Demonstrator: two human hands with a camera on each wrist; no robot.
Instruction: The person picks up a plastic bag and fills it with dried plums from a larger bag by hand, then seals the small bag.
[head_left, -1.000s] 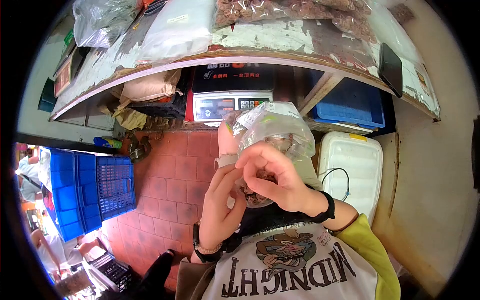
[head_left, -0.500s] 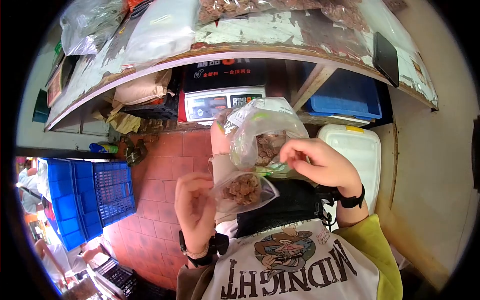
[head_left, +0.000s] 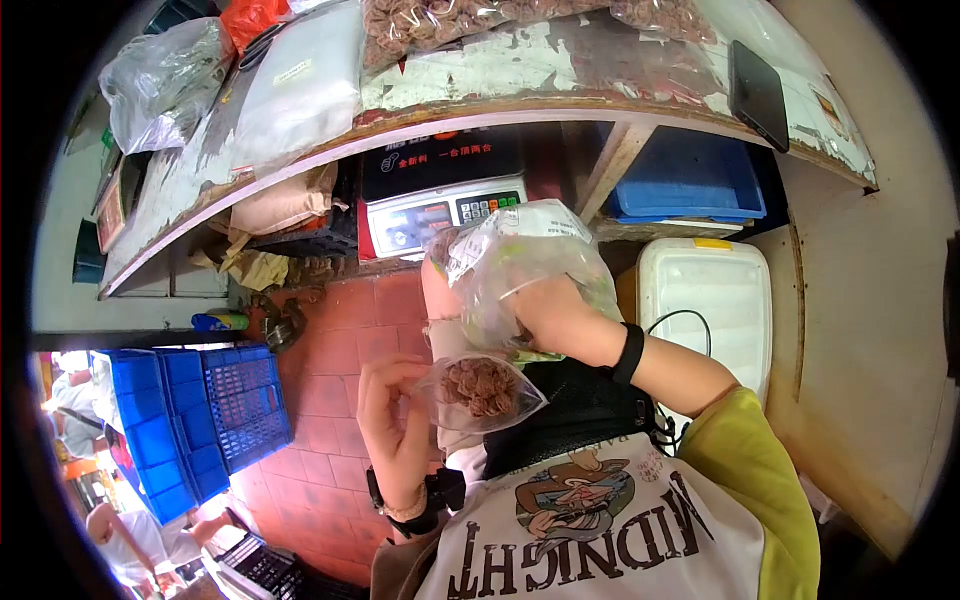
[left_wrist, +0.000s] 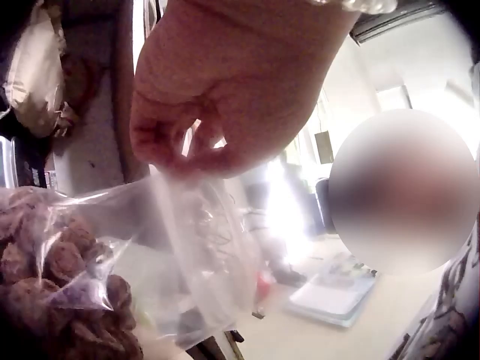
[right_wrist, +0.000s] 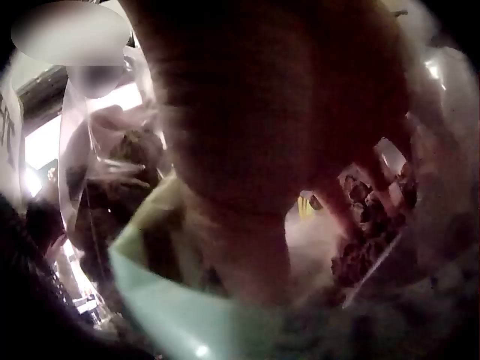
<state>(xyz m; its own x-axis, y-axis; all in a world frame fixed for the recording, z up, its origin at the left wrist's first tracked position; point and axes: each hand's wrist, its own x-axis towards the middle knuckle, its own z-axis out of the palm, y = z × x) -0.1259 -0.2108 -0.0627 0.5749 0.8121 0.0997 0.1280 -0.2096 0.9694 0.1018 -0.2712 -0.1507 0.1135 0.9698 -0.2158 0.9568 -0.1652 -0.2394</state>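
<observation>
My left hand (head_left: 390,400) pinches the rim of a small clear plastic bag (head_left: 500,408) of brown, wrinkled dried pieces (head_left: 478,385). In the left wrist view, thumb and fingertips meet on the bag's clear edge (left_wrist: 202,247), and the pieces fill its lower part. My right hand (head_left: 562,312) is inside the mouth of a larger clear bag (head_left: 500,275) with a white label and green print. The right wrist view shows its fingers (right_wrist: 337,206) spread and pointing down beside similar brown pieces (right_wrist: 367,255) in that bag.
Behind the large bag stands a digital scale (head_left: 440,215) under a worn shelf (head_left: 540,75). The shelf bears flat clear bags (head_left: 300,90), bulk bags of brown pieces (head_left: 480,15) and a phone (head_left: 757,95). A white lidded box (head_left: 710,300) is right; blue crates (head_left: 190,420) are left.
My two hands were together at the small bag, then parted. My left hand keeps the small bag at the left; my right hand has moved away from it and down into the large bag.
</observation>
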